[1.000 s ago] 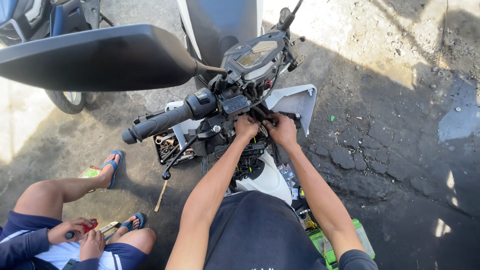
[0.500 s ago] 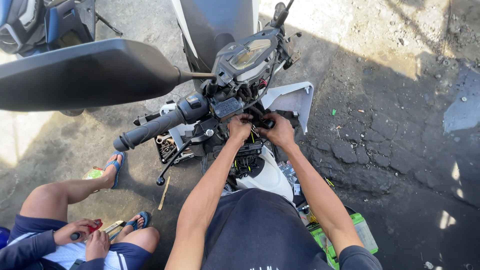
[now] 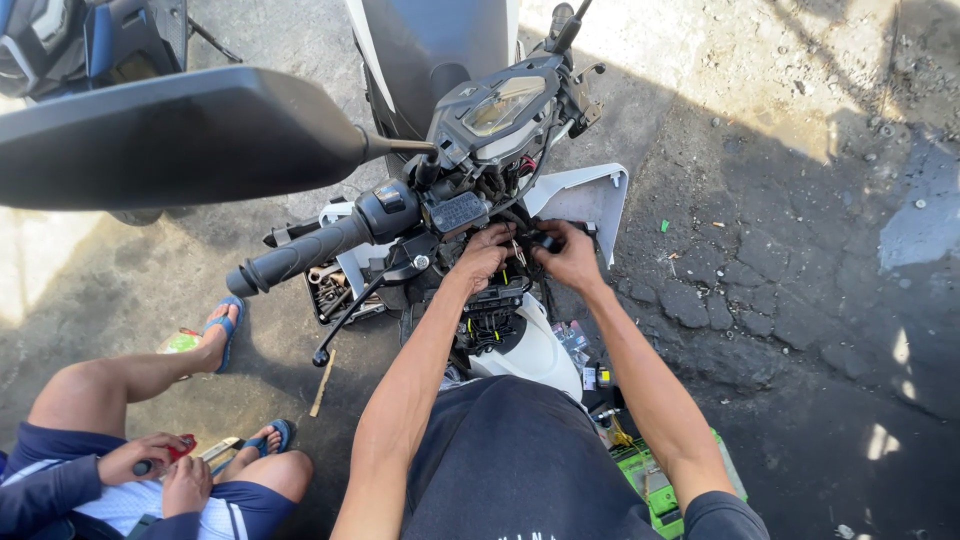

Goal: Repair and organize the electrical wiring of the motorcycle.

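A scooter stands with its front panels off, its dashboard (image 3: 497, 105) and left handlebar grip (image 3: 300, 256) in view. Both my arms reach into the exposed wiring (image 3: 515, 248) just under the handlebar. My left hand (image 3: 483, 256) pinches a bundle of wires there. My right hand (image 3: 570, 258) grips a small black connector right beside it, the two hands nearly touching. A black mirror (image 3: 170, 135) juts out at the upper left, close to the camera.
Another person squats at the lower left in blue sandals, their hands (image 3: 160, 470) holding a red-handled tool. A tray of tools (image 3: 335, 290) lies under the handlebar. A loose white panel (image 3: 590, 195) and a green box (image 3: 650, 485) sit on the cracked concrete (image 3: 800, 250).
The view has shifted slightly, with the mirror nearer. My hands have stayed at the wiring under the handlebar, fingers working in place.
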